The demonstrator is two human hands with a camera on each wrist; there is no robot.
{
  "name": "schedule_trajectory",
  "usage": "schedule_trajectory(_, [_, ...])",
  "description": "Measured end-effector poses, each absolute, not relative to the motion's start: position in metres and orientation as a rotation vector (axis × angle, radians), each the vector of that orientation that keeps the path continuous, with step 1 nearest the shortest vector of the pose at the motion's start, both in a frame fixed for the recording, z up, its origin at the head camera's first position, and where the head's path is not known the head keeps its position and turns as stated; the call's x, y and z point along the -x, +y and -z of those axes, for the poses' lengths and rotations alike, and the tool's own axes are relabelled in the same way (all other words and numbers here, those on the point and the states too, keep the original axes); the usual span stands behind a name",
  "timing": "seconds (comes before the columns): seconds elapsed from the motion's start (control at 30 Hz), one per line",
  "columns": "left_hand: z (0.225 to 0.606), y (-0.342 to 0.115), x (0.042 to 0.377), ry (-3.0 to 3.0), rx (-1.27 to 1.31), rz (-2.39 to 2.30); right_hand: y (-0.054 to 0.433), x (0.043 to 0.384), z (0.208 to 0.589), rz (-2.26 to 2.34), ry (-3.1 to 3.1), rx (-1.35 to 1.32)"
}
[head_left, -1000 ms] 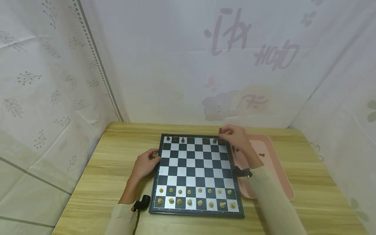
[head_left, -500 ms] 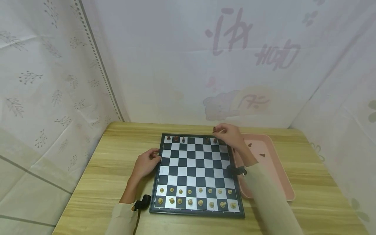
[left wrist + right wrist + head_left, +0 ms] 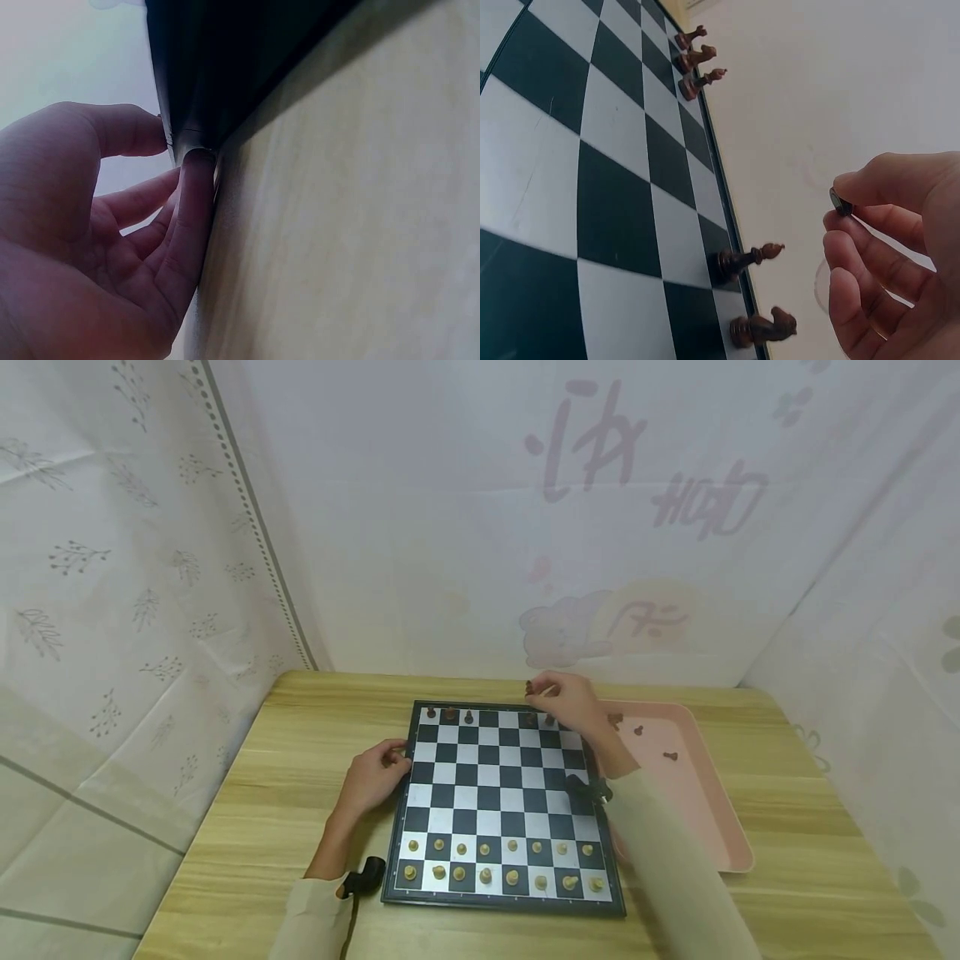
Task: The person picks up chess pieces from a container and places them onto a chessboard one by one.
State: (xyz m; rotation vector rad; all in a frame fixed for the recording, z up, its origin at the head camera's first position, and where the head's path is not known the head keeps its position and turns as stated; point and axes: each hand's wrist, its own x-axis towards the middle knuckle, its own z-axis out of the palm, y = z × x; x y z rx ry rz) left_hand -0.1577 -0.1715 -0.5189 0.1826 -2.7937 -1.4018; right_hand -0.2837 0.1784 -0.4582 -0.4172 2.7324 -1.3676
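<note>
My left hand point(image 3: 375, 778) rests at the left edge of a black-and-white chessboard point(image 3: 486, 777); in the left wrist view its thumb and fingers point(image 3: 193, 217) hold the board's dark rim. My right hand point(image 3: 567, 700) is raised over the far edge and pinches a small dark chess piece point(image 3: 528, 687) between thumb and fingertips. In the right wrist view, the piece's flat base point(image 3: 840, 202) shows; its kind is hidden. Brown bishops point(image 3: 750, 260) and knights point(image 3: 765, 328) stand along the far row, with a gap between the two groups. Cream chess pieces point(image 3: 485, 876) fill two near rows.
A pink tray point(image 3: 705, 802) lies to the right of the board, partly under my right forearm, with several brown pieces point(image 3: 670, 756) in it. The wooden table point(image 3: 285, 752) ends at a white patterned curtain point(image 3: 420, 568) behind.
My right hand has moved left along the board's far edge with the dark chess piece still pinched. More brown pieces in the tray show now. The left hand has stayed at the board's edge.
</note>
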Motion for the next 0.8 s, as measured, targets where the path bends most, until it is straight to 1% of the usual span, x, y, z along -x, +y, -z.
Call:
schedule_trajectory(0.6, [0.517,-0.173,0.157,-2.806,-0.153,1.384,0.154,0.288,0.457,1.315,2.742,0.483])
schedule_trajectory(0.8, [0.515,-0.172,0.157,-2.807,-0.154,1.385,0.147,0.292,0.462,1.303,2.751,0.526])
